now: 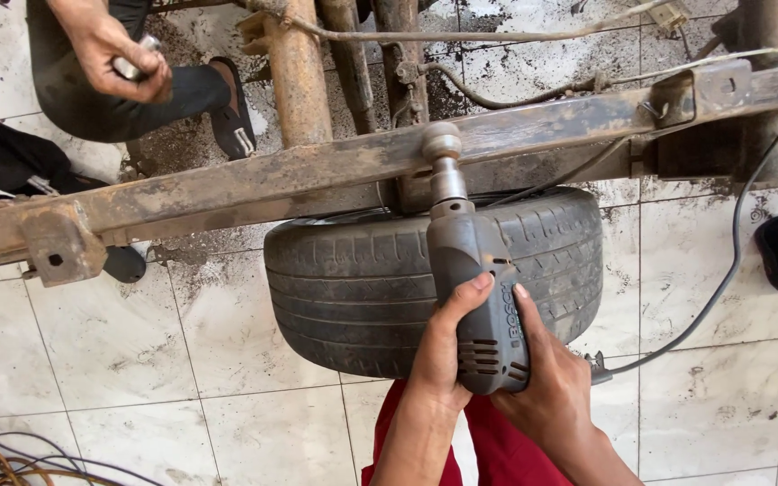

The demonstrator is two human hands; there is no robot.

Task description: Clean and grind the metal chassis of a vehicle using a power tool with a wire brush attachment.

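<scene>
Seen from above, the left hand (443, 346) and the right hand (547, 378) both wrap firmly around a grey power tool (479, 288), one on each side of its body. The tool's metal head (443, 144) presses against a rusty steel frame rail (317, 171) that runs across the view. A worn black tyre (353, 279) sits beneath the rail on a stained tiled floor (119, 351). At top left, another person's hand (114, 54) grips a small metal part (132, 63).
</scene>
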